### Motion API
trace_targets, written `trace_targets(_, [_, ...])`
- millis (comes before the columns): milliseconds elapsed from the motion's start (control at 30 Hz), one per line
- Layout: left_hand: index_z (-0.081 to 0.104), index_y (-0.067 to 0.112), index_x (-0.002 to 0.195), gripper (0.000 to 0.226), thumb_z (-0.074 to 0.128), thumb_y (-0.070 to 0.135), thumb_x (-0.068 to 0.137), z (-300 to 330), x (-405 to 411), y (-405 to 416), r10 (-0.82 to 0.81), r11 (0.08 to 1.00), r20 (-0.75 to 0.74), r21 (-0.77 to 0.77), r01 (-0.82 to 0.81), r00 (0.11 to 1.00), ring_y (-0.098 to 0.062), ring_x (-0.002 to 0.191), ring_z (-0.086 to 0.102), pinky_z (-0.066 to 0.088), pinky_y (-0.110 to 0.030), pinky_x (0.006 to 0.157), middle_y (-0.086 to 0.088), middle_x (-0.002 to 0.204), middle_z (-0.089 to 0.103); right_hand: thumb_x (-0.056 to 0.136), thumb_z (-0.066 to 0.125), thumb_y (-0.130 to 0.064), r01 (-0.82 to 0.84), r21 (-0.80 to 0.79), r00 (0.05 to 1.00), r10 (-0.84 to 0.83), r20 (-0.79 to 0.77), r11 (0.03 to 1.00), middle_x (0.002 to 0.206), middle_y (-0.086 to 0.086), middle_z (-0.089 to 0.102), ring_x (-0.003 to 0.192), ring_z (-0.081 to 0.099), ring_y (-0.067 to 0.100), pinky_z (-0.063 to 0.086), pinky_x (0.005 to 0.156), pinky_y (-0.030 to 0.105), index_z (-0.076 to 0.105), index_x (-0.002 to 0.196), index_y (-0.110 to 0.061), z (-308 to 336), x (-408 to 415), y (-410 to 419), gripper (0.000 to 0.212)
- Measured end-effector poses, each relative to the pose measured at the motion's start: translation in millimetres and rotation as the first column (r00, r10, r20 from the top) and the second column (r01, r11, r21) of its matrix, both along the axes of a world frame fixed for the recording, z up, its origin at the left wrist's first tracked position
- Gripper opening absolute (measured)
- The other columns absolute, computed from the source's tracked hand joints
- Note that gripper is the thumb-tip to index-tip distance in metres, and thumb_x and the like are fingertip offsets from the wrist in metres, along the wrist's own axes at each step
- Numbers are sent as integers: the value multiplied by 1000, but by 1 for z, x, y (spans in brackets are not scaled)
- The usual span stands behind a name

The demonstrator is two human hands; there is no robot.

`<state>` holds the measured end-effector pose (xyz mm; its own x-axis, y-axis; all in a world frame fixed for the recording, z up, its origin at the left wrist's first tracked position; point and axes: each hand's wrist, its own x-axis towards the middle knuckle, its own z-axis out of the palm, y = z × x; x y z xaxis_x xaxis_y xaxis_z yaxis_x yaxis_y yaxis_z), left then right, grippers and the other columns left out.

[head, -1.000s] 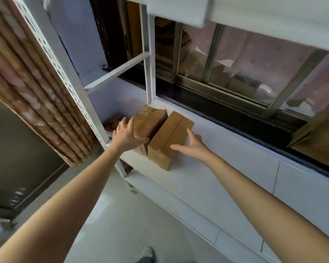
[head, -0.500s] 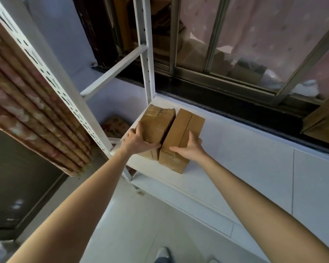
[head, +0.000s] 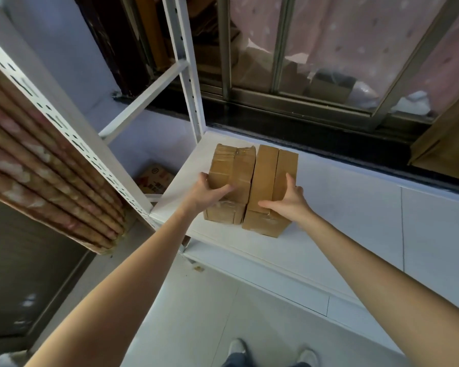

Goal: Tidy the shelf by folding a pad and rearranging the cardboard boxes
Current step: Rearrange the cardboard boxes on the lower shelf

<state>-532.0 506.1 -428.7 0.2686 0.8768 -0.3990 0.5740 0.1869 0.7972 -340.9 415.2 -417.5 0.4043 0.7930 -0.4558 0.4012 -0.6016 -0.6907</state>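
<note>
Left hand [head: 206, 193] gripping taped box [head: 231, 178], right hand [head: 289, 201] gripping plain box [head: 269, 186]; both apparently sealed.

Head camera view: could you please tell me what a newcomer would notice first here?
Two cardboard boxes stand side by side on the white shelf near its left end. The left hand holds the taped box, and the right hand holds the plain box. Beyond them runs a dark-framed window.

Both forearms are bare, no sleeves showing, with nothing on either wrist. Below, light grey shoes [head: 238, 348] (toes only) and dark blue trouser legs [head: 235, 361].
</note>
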Motion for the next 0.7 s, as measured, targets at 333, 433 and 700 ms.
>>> trace_targets(333, [25, 17, 134, 86, 72, 54, 72, 57, 128, -58, -148, 987, 52, 75, 143, 988, -24, 124, 46, 44, -38, 100, -4, 133, 47, 72, 78, -33, 163, 132, 985, -169, 36, 978, 151, 11, 16, 135, 32, 32, 34, 106, 43, -1, 148, -29, 59, 109, -86, 109])
trace_targets(433, [26, 16, 134, 82, 72, 50, 75, 73, 174, -94, -187, 979, 82, 99, 179, 979, -23, 123, 47, 44, -33, 95, -4, 132, 47, 72, 78, -33, 204, 151, 976, -213, 46, 967, 152, 10, 15, 135, 32, 31, 34, 107, 43, 0, 148, -29, 74, 148, -128, 109])
trace_targets(700, [26, 19, 134, 88, 73, 56, 69, 84, 293, -204, -289, 954, 156, 125, 272, 944, -22, 122, 49, 46, -38, 98, -1, 132, 48, 72, 77, -34, 263, 173, 958, -278, 73, 949, 151, 7, 17, 135, 31, 30, 32, 108, 43, 0, 148, -28, 101, 260, -258, 108])
